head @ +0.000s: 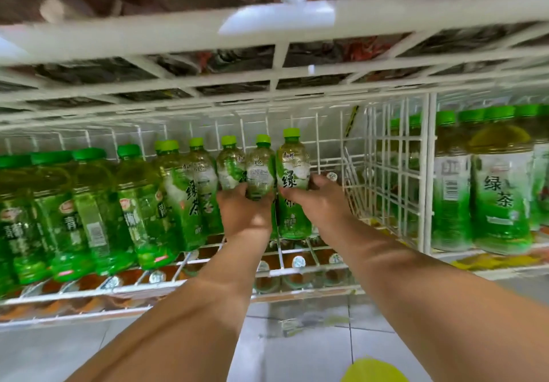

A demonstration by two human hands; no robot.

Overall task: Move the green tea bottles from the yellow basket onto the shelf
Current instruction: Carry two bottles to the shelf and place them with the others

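White wire shelf (pixel 297 270): left hand (pixel 244 213) and right hand (pixel 319 200) each grip one of two green tea bottles (pixel 292 179).

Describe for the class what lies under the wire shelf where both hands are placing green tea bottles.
Through the wire shelf, a lower tier shows bottles with white caps and amber contents. The forearms and the green tea bottles cover part of that row, so its full count cannot be seen.

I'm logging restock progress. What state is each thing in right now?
Left hand: grips a bottle.
Left bottle: upright, capped, held.
Right hand: grips a bottle.
Right bottle: upright, capped, base on the shelf.
Shelf: bottles at left, space free at right.
Basket: only its rim shows.
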